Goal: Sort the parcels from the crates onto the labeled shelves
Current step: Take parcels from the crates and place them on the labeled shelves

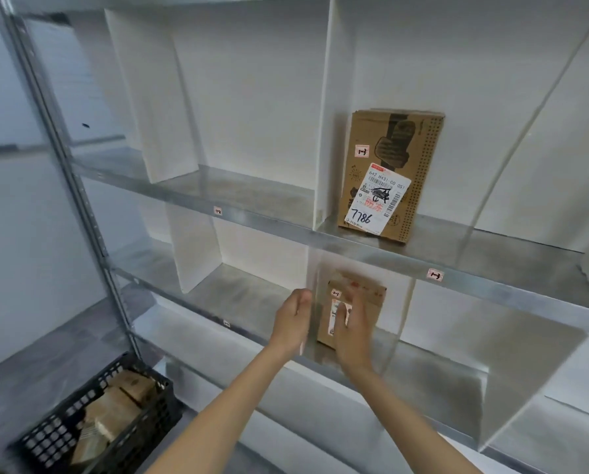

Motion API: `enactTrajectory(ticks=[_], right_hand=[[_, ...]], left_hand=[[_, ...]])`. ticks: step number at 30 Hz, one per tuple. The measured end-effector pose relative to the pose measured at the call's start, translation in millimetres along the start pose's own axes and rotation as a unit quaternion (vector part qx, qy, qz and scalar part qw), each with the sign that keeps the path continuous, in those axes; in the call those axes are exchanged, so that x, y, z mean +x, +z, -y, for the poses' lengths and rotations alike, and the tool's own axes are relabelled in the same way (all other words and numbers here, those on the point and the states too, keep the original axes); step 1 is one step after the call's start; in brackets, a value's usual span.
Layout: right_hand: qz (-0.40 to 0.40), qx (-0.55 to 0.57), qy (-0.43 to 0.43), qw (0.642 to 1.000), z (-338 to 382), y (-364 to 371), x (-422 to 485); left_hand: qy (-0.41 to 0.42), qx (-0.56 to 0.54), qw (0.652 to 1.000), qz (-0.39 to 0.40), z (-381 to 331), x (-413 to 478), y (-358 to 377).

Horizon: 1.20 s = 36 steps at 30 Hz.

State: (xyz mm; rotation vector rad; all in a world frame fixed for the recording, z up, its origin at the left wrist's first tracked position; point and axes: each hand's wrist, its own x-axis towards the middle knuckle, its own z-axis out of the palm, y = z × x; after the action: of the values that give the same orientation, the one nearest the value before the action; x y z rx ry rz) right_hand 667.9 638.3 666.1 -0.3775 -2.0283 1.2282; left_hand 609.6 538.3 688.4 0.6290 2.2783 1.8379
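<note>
Small cardboard parcel (376, 299) upright on lower shelf (245, 295). Right hand (352, 331) blurred, fingers straight, together across parcel front; contact unclear. Left hand (291, 319) just left of parcel, fingers loosely curled, holding nothing. Black crate (63, 436) lower left

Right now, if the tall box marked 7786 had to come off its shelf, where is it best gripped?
Probably its top and right side, from the open front. The tall box stands upright, its left side close to the white divider, leaving little room there; top and right are free.
</note>
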Motion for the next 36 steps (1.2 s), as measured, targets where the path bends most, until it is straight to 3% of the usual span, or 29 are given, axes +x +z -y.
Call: enactTrajectory(ticks=[5, 10, 18, 26, 36], right_hand=[[0.069, 0.023, -0.026, 0.997, 56.3, 82.7, -29.2], [0.149, 0.076, -0.044, 0.985, 114.9, 164.1, -74.6], [0.273, 0.100, -0.073, 0.954, 161.9, 270.0, -147.1], [0.376, 0.063, -0.069, 0.922, 152.3, 369.3, -160.9], [0.432, 0.004, -0.005, 0.902, 77.6, 516.7, -82.0]], left_hand=[[0.024, -0.031, 0.993, -0.113, 12.7, -38.2, -98.6], [0.017, 0.019, 0.969, -0.244, 35.7, -86.5, -229.1], [-0.066, 0.046, 0.910, -0.407, 84.4, -183.9, -373.1], [-0.129, 0.043, 0.875, -0.465, 137.5, -199.7, -437.7], [-0.212, 0.033, 0.867, -0.449, 242.2, -76.7, -498.3]])
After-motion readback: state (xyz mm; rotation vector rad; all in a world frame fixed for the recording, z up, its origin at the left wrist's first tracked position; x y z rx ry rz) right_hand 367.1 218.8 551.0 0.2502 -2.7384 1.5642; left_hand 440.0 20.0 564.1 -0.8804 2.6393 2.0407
